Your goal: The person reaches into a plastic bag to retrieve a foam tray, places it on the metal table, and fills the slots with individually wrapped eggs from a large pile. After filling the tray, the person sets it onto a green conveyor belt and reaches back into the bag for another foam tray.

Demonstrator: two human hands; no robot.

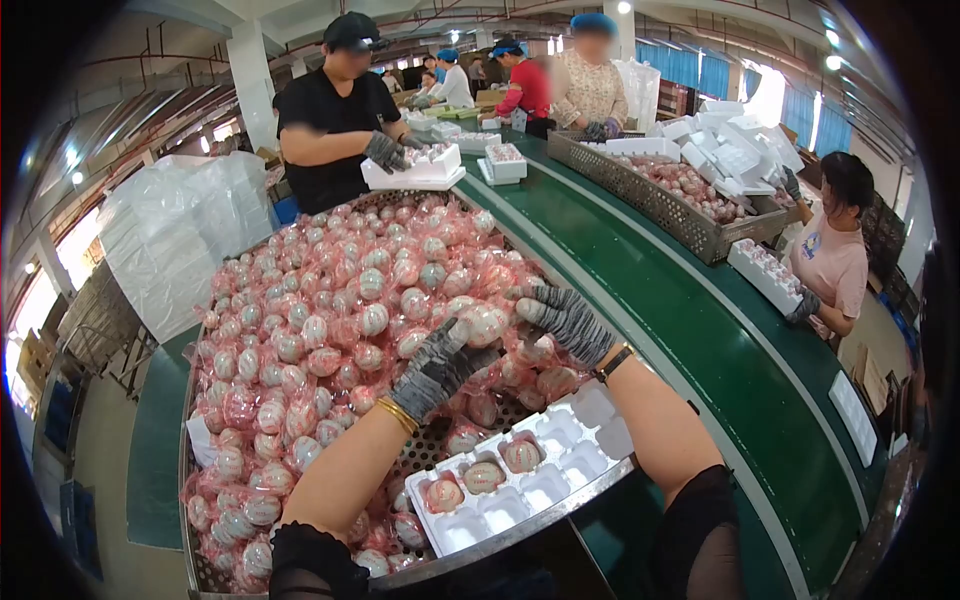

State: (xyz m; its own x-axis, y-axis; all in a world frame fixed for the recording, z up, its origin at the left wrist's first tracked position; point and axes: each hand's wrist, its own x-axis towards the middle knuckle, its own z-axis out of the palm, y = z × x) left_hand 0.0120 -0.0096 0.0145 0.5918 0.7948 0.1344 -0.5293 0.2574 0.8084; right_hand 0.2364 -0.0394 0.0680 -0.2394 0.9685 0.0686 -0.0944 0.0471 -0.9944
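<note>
Over the heap, my left hand (440, 368), in a grey striped glove, has its fingers closed around a plastic-wrapped baseball (485, 324). My right hand (568, 322), gloved alike, is at the ball's right side, its curled fingertips against the clear wrapping. Below my hands, a white foam tray (490, 545) with moulded pockets lies tilted at the bin's near edge. Three baseballs (484, 477) sit in its back row toward the left; other pockets show bare. Many more wrapped baseballs (372, 320) fill the perforated metal bin (188, 470) around my hands.
A green conveyor (680, 330) runs along the bin's right side. Across it, a person (832, 245) holds a filled tray (765, 275) beside another bin (640, 205) heaped with foam trays. Opposite me, a person in black (340, 120) handles a tray (415, 178). Plastic bags (185, 230) stand left.
</note>
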